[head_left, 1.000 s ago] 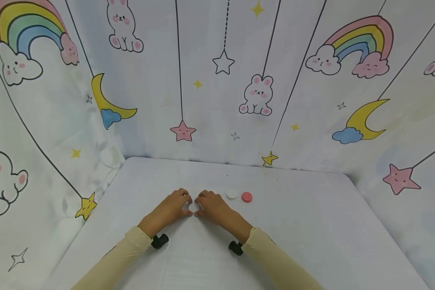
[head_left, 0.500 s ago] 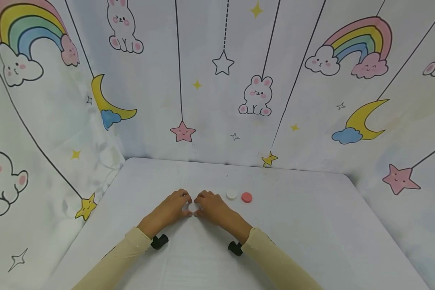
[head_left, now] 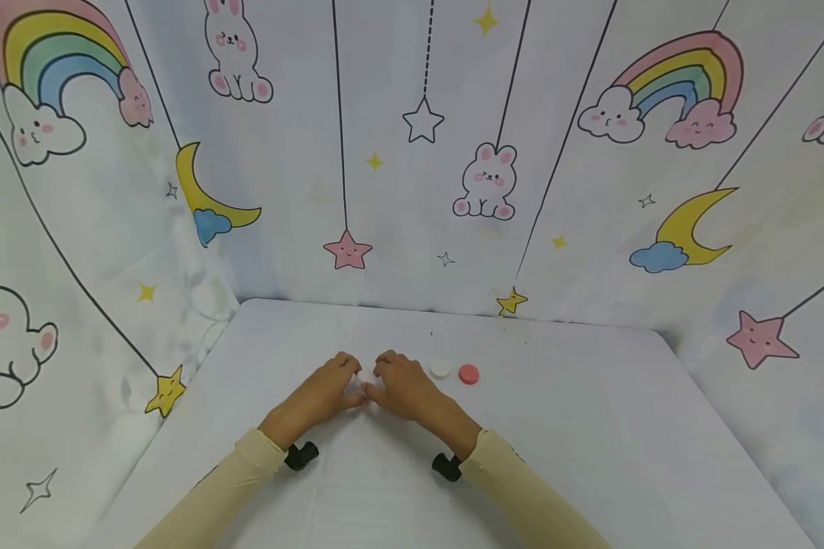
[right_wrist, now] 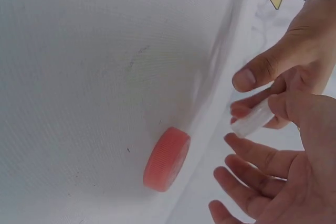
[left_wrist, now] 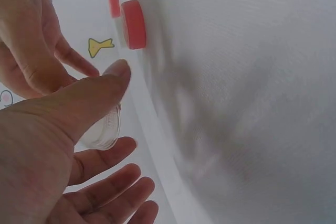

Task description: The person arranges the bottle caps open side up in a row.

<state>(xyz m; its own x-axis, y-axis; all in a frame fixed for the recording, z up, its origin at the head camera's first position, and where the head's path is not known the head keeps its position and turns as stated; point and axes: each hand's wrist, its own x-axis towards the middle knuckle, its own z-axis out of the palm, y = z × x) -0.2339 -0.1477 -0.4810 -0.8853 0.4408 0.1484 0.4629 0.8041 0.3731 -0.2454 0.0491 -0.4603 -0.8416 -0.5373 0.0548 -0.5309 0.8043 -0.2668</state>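
My left hand [head_left: 328,387] and right hand [head_left: 403,387] meet above the white table with a small clear round plastic cap [left_wrist: 107,129] between them. In the right wrist view, my right thumb and index finger pinch the cap [right_wrist: 252,121], with the left fingers behind it. The left wrist view has the cap between my left thumb and index finger, its upper part hidden by the thumb. The other fingers of both hands are spread. To the right of my right hand lie a white cap [head_left: 440,369] and a red cap [head_left: 468,374].
A black wrist camera [head_left: 302,456] shows under the left forearm, another [head_left: 446,467] under the right. The white table [head_left: 590,427] reaches back to a cloth backdrop [head_left: 398,191] with printed stars, rabbits and rainbows.
Both hands have shifted slightly away from the body, and the right thumb has come nearer the left hand. The white and red caps have stayed in place.
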